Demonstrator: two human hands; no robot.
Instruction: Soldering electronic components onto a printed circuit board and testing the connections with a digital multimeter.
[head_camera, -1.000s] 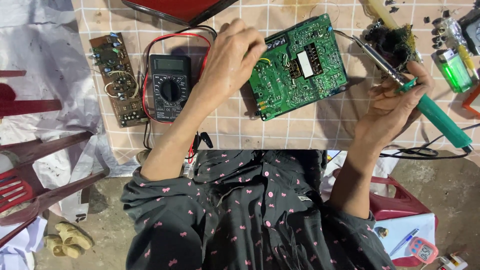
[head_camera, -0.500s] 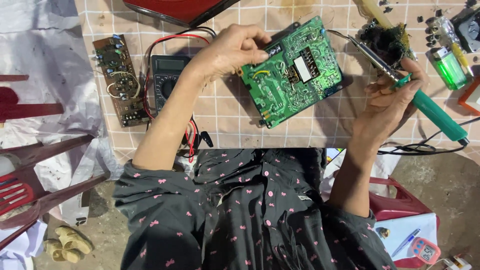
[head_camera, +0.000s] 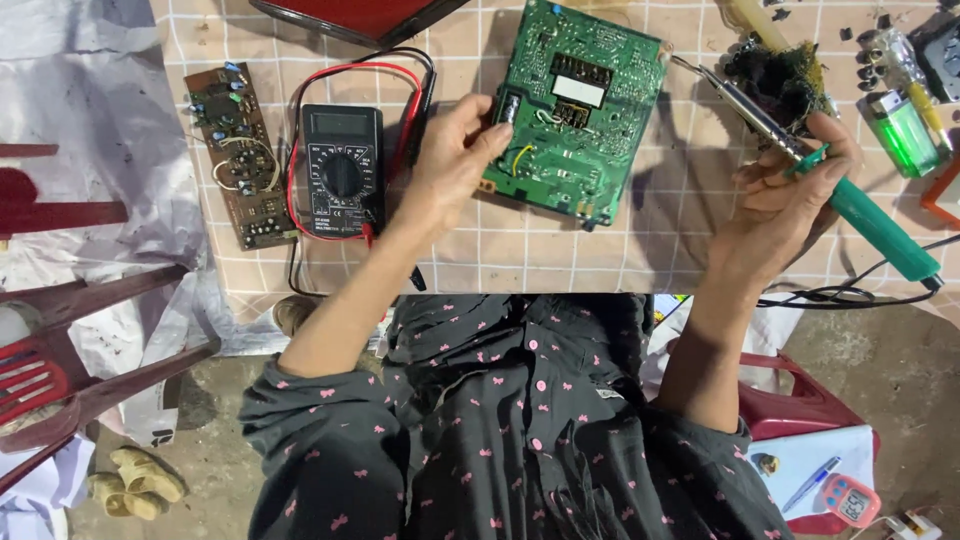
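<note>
My left hand grips the left edge of a green circuit board lying on the checked tablecloth. My right hand holds a green-handled soldering iron; its metal tip points up-left and ends just off the board's upper right corner. The iron's cord trails off to the right over the table edge.
A black multimeter with red and black leads lies left of the board. A brown circuit board is further left. A green lighter and dark sponge sit at the right. Red plastic chairs stand on the floor.
My left hand has turned the green board clockwise and shifted it up and right, now gripping its left edge. The soldering iron stays in my right hand, tip near the board's corner.
</note>
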